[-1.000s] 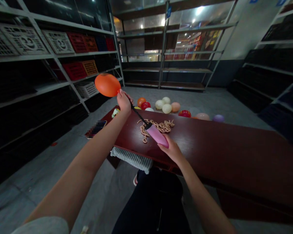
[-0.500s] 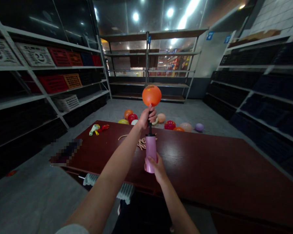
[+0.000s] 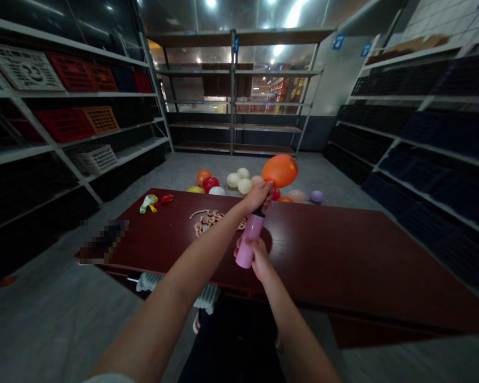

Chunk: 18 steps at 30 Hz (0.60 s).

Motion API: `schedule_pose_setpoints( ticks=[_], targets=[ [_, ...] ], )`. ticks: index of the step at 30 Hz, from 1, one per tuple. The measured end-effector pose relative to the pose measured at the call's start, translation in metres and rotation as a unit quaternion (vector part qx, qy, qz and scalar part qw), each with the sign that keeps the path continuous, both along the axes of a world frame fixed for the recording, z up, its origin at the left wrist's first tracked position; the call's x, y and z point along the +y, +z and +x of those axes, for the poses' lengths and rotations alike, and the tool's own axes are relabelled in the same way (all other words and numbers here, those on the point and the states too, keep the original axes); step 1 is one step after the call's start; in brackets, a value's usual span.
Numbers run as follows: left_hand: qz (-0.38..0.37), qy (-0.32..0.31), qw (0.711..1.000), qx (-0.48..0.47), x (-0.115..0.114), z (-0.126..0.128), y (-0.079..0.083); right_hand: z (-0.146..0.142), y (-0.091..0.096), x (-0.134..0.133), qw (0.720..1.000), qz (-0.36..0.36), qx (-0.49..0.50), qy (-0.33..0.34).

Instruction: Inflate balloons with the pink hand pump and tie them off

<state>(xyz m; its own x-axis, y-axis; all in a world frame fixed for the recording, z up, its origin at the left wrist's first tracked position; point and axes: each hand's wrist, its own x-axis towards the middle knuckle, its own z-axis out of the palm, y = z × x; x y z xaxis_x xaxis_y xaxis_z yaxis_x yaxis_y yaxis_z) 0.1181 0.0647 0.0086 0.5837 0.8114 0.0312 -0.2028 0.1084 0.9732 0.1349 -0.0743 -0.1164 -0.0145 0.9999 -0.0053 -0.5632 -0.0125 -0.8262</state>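
My left hand [image 3: 258, 196] is closed around the neck of an orange balloon [image 3: 280, 170], pinching it onto the black nozzle of a pink hand pump [image 3: 250, 238]. The balloon is partly inflated and leans to the right above the pump. My right hand [image 3: 254, 256] grips the pump's lower end, fingers wrapped round it. Both hands hover over the dark red table [image 3: 327, 255]. A pile of uninflated beige balloons [image 3: 207, 219] lies on the table just left of the pump.
Limp green and red balloons [image 3: 155, 201] lie at the table's far left. Several inflated balloons [image 3: 239, 182] sit on the grey floor beyond the table. Metal shelving with plastic crates [image 3: 83, 119] lines the left; dark shelves [image 3: 415, 138] stand at the right.
The pump has gone from slanting left with its rod drawn out, through upright, to tilted right with the rod pushed in. The balloon moved from left to right of centre.
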Motion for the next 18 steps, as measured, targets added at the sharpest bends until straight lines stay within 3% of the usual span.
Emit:
schedule_pose_setpoints(
  ticks=[4,10,15,18],
  targets=[
    [0.046,0.118,0.992,0.006,0.005,-0.012,0.01,0.007,0.007,-0.002,0.999,0.008,-0.04,0.006],
    [0.039,0.265,0.963,-0.005,0.02,-0.047,0.039,0.025,0.001,-0.014,0.988,0.011,-0.14,0.062],
    [0.073,0.316,0.945,-0.036,0.036,-0.064,0.081,0.033,-0.004,-0.016,0.988,0.021,-0.139,0.071],
    [0.08,0.325,0.94,-0.071,0.041,-0.063,0.095,0.032,-0.003,-0.014,0.991,0.012,-0.116,0.067]
  ],
)
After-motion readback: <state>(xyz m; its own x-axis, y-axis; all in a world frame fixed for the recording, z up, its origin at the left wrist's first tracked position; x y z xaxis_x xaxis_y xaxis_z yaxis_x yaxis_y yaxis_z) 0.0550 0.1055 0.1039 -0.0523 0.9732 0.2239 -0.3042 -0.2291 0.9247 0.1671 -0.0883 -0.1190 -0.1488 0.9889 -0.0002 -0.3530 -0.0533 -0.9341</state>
